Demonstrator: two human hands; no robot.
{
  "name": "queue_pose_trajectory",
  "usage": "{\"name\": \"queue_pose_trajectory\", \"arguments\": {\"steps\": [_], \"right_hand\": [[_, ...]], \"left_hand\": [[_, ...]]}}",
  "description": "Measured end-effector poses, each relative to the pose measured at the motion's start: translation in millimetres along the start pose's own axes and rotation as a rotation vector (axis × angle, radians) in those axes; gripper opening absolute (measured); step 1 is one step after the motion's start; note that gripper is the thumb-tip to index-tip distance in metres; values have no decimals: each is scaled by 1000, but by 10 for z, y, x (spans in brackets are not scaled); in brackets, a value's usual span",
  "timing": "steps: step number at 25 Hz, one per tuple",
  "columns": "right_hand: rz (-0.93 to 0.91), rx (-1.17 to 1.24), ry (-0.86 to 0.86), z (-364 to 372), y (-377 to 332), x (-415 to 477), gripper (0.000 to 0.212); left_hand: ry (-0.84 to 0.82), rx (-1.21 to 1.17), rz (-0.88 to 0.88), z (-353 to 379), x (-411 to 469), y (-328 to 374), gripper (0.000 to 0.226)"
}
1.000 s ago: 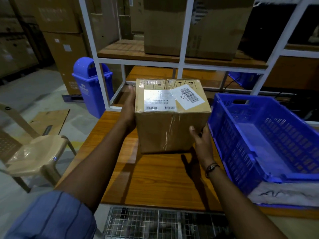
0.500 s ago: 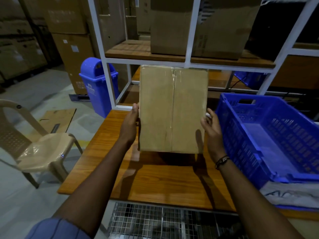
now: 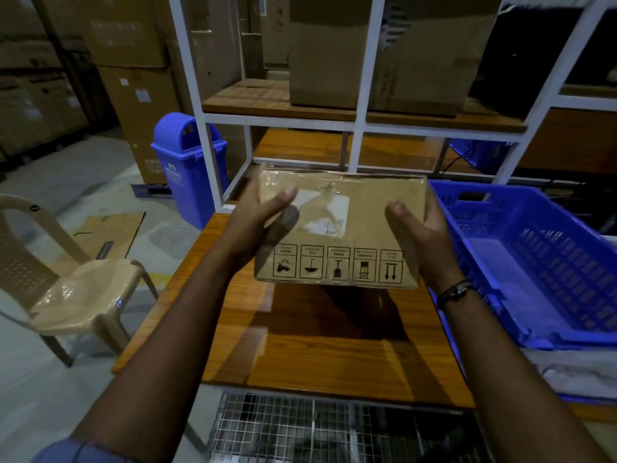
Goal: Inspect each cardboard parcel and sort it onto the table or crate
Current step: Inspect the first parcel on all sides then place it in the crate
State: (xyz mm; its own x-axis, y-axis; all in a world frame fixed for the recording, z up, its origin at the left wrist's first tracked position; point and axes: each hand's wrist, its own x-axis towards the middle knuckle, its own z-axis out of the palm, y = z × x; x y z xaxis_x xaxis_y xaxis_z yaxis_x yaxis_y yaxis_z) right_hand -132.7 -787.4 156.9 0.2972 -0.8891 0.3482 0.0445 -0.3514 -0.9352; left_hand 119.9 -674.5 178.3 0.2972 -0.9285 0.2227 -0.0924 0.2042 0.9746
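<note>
Head view: a wooden worktop (image 3: 317, 355) is seen from above. A blue crate (image 3: 521, 195) stands at its right edge, and something white and crumpled (image 3: 584, 375) lies under the crate's near side. A white shelf frame (image 3: 357, 121) rises beyond the far edge, and large boxes (image 3: 367, 51) are stored on its wooden shelf. A blue bin (image 3: 187, 162) is set on the floor off the far left corner. A beige chair (image 3: 76, 295) is placed left of the worktop, with a flat cardboard sheet (image 3: 103, 228) on the floor between chair and bin. Cartons (image 3: 133, 61) are stacked at the far left, and a wire mesh (image 3: 300, 429) is seen below the near edge.

The parcel (image 3: 350, 202) is held in the air over the far half of the worktop, clear of the surface, and its shadow is cast on the wood beneath. One broad face is turned toward the camera. A white label under tape is seen in the middle of that face, and a row of handling symbols, upside down, runs along its near edge.

The left grip (image 3: 263, 215) is clamped on the parcel's left end, with the thumb laid across the face and the fingers hidden behind. The right grip (image 3: 420, 228) is clamped on the right end in the same way, just beside the crate's left wall. A dark band (image 3: 455, 290) is worn on the right wrist. Nothing is seen between the parcel and the crate apart from the right grip.
</note>
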Motion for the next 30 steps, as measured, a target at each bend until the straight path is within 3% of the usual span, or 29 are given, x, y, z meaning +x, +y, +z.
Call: {"name": "queue_pose_trajectory", "arguments": {"steps": [3,5,9,18,25,30], "right_hand": [[56,-60,28,78,-49,31,55],[104,-134,43,121,-118,19,68],[140,-315,13,119,-184,50,105],[129,-355,45,149,-153,113,109],[149,-340,16,145,-163,174,107],[254,124,-101,-26,154,84,86]], "left_hand": [[21,158,-13,-30,134,-90,84],[20,173,-56,-38,204,-167,97],[44,152,-80,-60,277,-242,103],[87,97,-110,-69,329,-311,117],[49,46,-144,-90,377,-289,116],[121,-5,-160,-118,456,-210,57]]}}
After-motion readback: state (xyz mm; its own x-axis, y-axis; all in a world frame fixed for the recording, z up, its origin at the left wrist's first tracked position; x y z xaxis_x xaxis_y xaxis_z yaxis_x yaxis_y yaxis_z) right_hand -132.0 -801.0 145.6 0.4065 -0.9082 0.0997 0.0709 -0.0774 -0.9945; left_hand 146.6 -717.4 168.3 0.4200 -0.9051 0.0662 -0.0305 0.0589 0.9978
